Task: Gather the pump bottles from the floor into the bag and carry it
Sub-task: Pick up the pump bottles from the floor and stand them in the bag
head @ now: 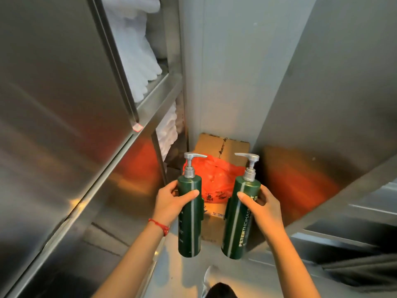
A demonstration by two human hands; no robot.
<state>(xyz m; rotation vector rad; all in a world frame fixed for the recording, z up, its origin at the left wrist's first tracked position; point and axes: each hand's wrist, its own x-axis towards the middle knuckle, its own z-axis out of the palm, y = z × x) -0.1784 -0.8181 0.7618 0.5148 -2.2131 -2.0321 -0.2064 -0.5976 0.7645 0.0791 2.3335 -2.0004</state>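
Note:
I hold two tall dark green pump bottles with silver pumps, upright in the air in front of me. My left hand (169,203) grips the left pump bottle (190,224) around its upper body. My right hand (261,206) grips the right pump bottle (238,229), which has white lettering down its side. Beyond and between them an orange-red plastic bag (217,179) lies crumpled on top of a cardboard box (223,147) against the far wall.
A stainless steel cabinet door (55,125) stands open on the left, with shelves of folded white towels (133,61) behind it. Another steel panel (322,125) closes in the right side. The pale floor (176,267) shows below my arms, with my shoe (209,276) at the bottom.

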